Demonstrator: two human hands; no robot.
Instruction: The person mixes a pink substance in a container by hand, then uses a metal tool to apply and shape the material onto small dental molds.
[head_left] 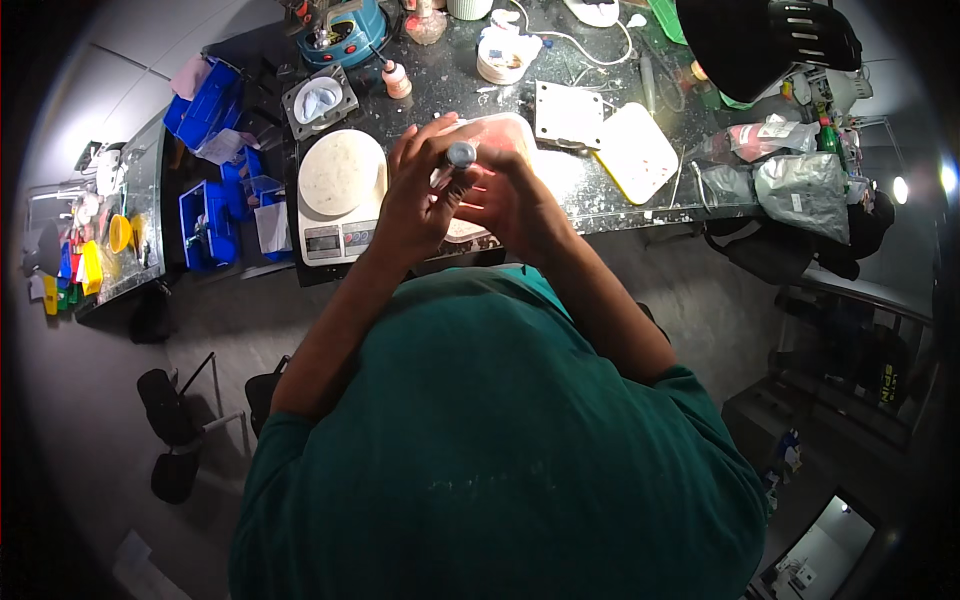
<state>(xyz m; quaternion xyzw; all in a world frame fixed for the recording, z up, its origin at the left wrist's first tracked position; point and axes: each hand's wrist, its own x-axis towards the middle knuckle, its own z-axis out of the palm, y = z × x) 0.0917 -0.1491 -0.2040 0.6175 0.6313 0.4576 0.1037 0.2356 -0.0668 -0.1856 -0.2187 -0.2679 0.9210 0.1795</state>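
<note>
Both my hands are raised close together over the near edge of the bench. Between them is a small object with a round grey end (461, 154), pointing up toward me; the rest of its body is mostly hidden by fingers. My left hand (412, 195) curls its fingers round it from the left. From the right, my right hand (518, 208) closes in with bent fingers against the same object. Under the hands lies a shallow pinkish tray (515, 135). Left of them stands a white kitchen scale (325, 243) with a round off-white plate (343, 172).
Two metal flask halves (570, 115) (318, 102) lie on the dark bench. A yellow-edged white board (640, 150) sits to the right. Farther back are a small dropper bottle (397, 80), a white tub (505, 55) and a blue machine (345, 35). Plastic bags (800, 190) rest at the right.
</note>
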